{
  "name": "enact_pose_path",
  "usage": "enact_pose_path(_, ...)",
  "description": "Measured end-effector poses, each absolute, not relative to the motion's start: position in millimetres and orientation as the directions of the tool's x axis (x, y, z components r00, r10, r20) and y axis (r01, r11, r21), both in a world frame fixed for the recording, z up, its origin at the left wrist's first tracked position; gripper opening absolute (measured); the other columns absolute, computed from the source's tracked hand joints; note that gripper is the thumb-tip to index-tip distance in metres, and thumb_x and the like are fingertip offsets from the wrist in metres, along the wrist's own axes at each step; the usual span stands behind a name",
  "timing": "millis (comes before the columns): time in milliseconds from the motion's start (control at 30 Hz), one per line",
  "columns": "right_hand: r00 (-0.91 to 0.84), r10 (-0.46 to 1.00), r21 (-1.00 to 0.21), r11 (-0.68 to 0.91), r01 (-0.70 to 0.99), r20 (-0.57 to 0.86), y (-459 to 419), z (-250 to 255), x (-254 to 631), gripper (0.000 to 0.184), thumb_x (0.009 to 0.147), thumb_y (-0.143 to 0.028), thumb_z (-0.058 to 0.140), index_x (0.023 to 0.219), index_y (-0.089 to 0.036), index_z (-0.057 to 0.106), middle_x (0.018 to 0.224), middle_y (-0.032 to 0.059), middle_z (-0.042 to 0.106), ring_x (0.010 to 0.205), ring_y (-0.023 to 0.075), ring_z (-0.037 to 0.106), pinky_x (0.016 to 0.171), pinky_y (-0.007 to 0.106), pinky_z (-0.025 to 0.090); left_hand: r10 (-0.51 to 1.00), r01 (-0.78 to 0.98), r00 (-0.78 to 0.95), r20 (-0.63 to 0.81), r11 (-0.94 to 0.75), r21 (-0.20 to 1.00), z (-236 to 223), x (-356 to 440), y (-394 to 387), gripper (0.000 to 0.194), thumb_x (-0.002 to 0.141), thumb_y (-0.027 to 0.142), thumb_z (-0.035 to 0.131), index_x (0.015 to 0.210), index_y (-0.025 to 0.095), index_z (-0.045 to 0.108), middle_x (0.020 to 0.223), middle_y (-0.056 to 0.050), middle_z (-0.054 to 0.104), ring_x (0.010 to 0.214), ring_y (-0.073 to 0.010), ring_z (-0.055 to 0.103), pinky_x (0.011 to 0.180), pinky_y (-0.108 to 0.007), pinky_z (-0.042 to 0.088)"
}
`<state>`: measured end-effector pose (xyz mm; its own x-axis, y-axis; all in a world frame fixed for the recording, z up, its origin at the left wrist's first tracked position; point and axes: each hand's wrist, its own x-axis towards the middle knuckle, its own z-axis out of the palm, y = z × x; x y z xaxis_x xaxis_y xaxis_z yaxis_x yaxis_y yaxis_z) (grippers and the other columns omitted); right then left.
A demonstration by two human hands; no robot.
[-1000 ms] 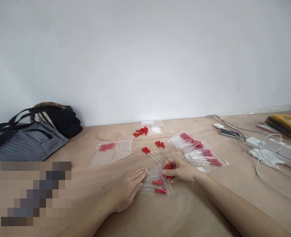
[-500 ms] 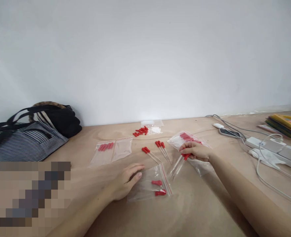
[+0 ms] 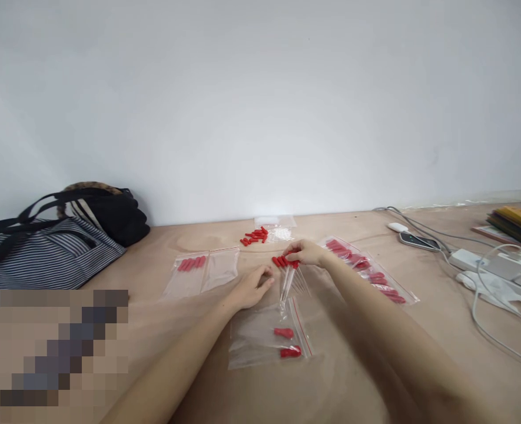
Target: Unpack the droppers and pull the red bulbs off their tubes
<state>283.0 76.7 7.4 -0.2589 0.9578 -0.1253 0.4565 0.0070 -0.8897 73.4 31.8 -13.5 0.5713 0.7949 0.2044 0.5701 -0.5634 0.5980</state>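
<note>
Above the table's middle, my right hand (image 3: 304, 253) is closed on glass droppers (image 3: 289, 285) with red rubber bulbs, their tubes pointing down toward me. Right beside them is a row of more red-bulbed droppers (image 3: 278, 261), partly covered by my fingers. My left hand (image 3: 252, 287) is just left of the droppers, fingers and thumb apart, with nothing seen between them. In front of both hands lies a clear zip bag (image 3: 255, 344) with a red seal line on its right side; two red-bulbed droppers (image 3: 284, 333) show in it.
Filled dropper bags (image 3: 377, 277) overlap at right. Another dropper bag (image 3: 192, 271) lies at left. Loose red bulbs (image 3: 255, 237) and glass tubes (image 3: 280, 234) are near the wall. A striped bag (image 3: 61, 253) stands far left; a power strip (image 3: 463, 259) and cables lie right.
My right hand lifted several droppers from the zip bag, swung right, then back left to the loose droppers. My left hand left the bag and moved forward. The two left loose droppers no longer lie apart.
</note>
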Motion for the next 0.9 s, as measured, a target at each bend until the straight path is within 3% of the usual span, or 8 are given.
enact_pose_path(167, -0.255, 0.967, -0.818, 0.138, 0.559, -0.011, 87.7, 3.1, 261.2, 0.017, 0.063, -0.019, 0.067, 0.08, -0.014, 0.065, 0.066, -0.0007, 0.061, 0.057, 0.0083, 0.05, 0.057, 0.02, 0.041, 0.807, 0.566, 0.559, 0.192, -0.541, 0.623, -20.4, 75.8, 38.5, 0.032, 0.087, 0.038, 0.038, 0.111, 0.017, 0.042, 0.118, -0.01, 0.054, 0.112, -0.0202, 0.049, 0.095, -0.037, 0.038)
enact_pose_path(333, -0.26, 0.962, -0.756, 0.23, 0.613, 0.082, 89.1, -1.8, 241.5, 0.021, 0.066, -0.018, 0.064, 0.087, -0.014, 0.065, 0.077, 0.0019, 0.063, 0.067, 0.0109, 0.054, 0.067, 0.023, 0.043, 0.808, 0.542, 0.555, 0.196, -0.53, 0.652, -21.9, 77.4, 38.1, 0.059, 0.081, 0.033, 0.051, 0.129, 0.014, 0.022, 0.131, -0.015, 0.044, 0.123, -0.0236, 0.038, 0.102, -0.043, 0.029)
enact_pose_path(467, -0.237, 0.963, -0.738, 0.253, 0.626, 0.129, 82.7, -4.6, 232.7, 0.033, 0.069, -0.022, 0.064, 0.1, -0.013, 0.061, 0.094, 0.0058, 0.064, 0.075, 0.0119, 0.057, 0.07, 0.023, 0.044, 0.828, 0.571, 0.528, 0.188, -0.51, 0.643, -20.3, 75.1, 36.8, 0.068, 0.079, 0.032, 0.054, 0.132, 0.012, 0.017, 0.133, -0.017, 0.041, 0.125, -0.0252, 0.035, 0.103, -0.045, 0.027)
enact_pose_path(600, -0.116, 0.981, -0.719, 0.195, 0.667, 0.158, 71.0, -4.3, 245.3, 0.029, 0.078, -0.027, 0.054, 0.103, -0.012, 0.058, 0.101, 0.0086, 0.062, 0.082, 0.0138, 0.058, 0.075, 0.024, 0.043, 0.831, 0.598, 0.528, 0.174, -0.509, 0.619, -16.9, 73.1, 34.5, 0.063, 0.079, 0.031, 0.052, 0.132, 0.014, 0.022, 0.134, -0.015, 0.04, 0.125, -0.0247, 0.036, 0.103, -0.042, 0.028)
enact_pose_path(700, 0.029, 0.988, -0.691, 0.084, 0.718, 0.15, 58.3, -6.4, 265.3, 0.027, 0.079, -0.026, 0.05, 0.099, -0.01, 0.057, 0.103, 0.0145, 0.06, 0.094, 0.0206, 0.055, 0.083, 0.031, 0.039, 0.831, 0.635, 0.534, 0.157, -0.517, 0.574, -15.0, 71.9, 31.8, 0.061, 0.08, 0.033, 0.05, 0.132, 0.01, 0.026, 0.137, -0.016, 0.035, 0.127, -0.0251, 0.032, 0.105, -0.041, 0.026)
enact_pose_path(800, 0.095, 0.992, -0.678, -0.014, 0.735, 0.083, 43.6, -11.3, 282.4, 0.028, 0.075, -0.031, 0.056, 0.094, -0.01, 0.059, 0.094, 0.0169, 0.062, 0.096, 0.0264, 0.055, 0.08, 0.033, 0.039, 0.83, 0.68, 0.542, 0.13, -0.524, 0.513, -14.2, 71.2, 28.6, 0.063, 0.083, 0.039, 0.045, 0.134, 0.007, 0.025, 0.14, -0.017, 0.03, 0.129, -0.0256, 0.028, 0.106, -0.04, 0.023)
enact_pose_path(900, 0.088, 0.996, -0.697, -0.061, 0.714, 0.004, 32.1, -16.9, 288.8, 0.03, 0.07, -0.037, 0.063, 0.089, -0.014, 0.06, 0.09, 0.0146, 0.064, 0.09, 0.0257, 0.059, 0.072, 0.029, 0.042, 0.837, 0.726, 0.539, 0.089, -0.516, 0.454, -15.5, 72.4, 27.5, 0.069, 0.082, 0.047, 0.042, 0.134, 0.004, 0.024, 0.141, -0.02, 0.026, 0.13, -0.028, 0.023, 0.106, -0.042, 0.02)
